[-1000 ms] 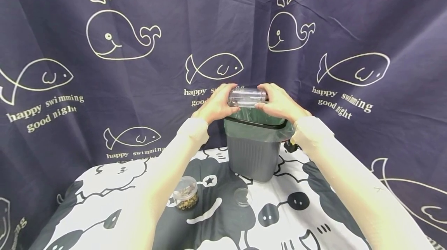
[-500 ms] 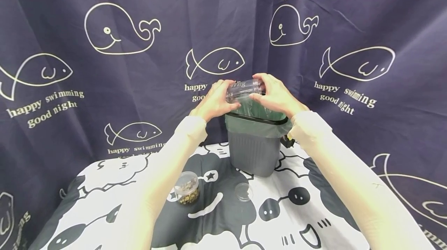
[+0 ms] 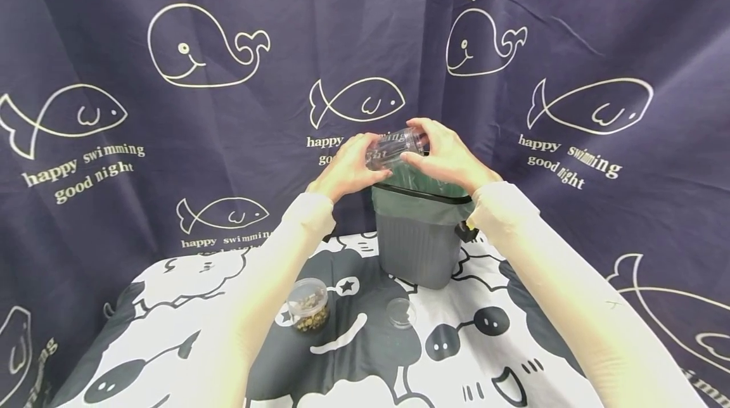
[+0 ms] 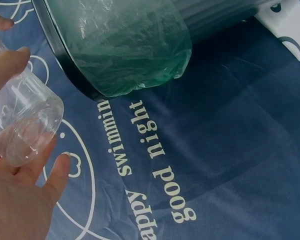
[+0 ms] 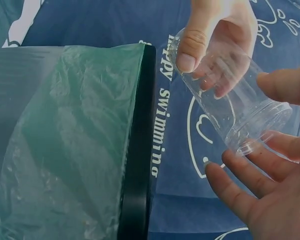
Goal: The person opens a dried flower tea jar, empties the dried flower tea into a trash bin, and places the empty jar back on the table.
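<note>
A clear plastic jar (image 3: 393, 147), see-through with nothing visible inside, is held sideways above the bin, its right end slightly higher. My left hand (image 3: 349, 167) grips its base end; the left wrist view shows the round base of the jar (image 4: 35, 131) between thumb and fingers. At the ridged mouth end, my right hand (image 3: 447, 153) holds the jar with thumb and fingers spread round the rim. Below both hands stands a grey bin (image 3: 416, 246) with a green liner bag (image 3: 422, 208) folded over its black rim.
A clear tub (image 3: 308, 304) with small brown-gold pieces in it sits on the sheep-patterned cloth (image 3: 353, 389), beside the left forearm. A round clear lid (image 3: 402, 312) lies in front of the bin. Dark printed curtain (image 3: 274, 28) hangs close behind.
The jar has gone from level to tilted, its right end rising and its left end dropping a little. Both hands have shifted slightly left and keep their hold. The bin stays in place.
</note>
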{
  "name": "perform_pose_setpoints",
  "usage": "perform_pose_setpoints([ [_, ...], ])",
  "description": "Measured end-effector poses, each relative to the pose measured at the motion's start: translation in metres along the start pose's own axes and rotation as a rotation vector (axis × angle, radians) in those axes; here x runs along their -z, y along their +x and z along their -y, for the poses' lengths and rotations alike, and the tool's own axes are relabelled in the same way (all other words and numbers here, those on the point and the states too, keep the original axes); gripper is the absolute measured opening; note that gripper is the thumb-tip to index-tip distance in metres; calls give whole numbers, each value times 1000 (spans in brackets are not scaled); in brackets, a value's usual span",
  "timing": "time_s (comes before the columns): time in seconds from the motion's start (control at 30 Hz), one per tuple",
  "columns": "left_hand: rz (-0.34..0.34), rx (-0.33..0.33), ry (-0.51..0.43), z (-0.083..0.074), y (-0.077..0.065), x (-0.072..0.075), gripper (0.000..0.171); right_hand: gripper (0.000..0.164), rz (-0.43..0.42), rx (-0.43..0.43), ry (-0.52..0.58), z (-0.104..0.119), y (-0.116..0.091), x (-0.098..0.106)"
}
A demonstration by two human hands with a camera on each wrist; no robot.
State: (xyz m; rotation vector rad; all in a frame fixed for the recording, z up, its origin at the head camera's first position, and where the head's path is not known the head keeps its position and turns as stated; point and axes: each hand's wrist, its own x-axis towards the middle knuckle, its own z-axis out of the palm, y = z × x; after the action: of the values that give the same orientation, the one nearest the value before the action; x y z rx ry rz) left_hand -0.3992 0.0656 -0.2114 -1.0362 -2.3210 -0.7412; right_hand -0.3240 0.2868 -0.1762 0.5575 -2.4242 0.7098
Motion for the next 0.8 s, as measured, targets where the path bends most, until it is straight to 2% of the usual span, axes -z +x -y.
perform_pose_setpoints([
  [0.2,-19,10,-41,2,-11,4,68,67,17,7,14,9,-2,-1],
  [0.4,-50,72,-106,10,-27,10,69,65,16,-16,29,21,-6,-1],
  [0.57,-101,112,-140,17,-36,15,70,57,-52,-51,35,29,-10,-2],
  [0.8,-147,138,-199,15,-49,21,77,44,-137,-143,86,39,-22,-5],
])
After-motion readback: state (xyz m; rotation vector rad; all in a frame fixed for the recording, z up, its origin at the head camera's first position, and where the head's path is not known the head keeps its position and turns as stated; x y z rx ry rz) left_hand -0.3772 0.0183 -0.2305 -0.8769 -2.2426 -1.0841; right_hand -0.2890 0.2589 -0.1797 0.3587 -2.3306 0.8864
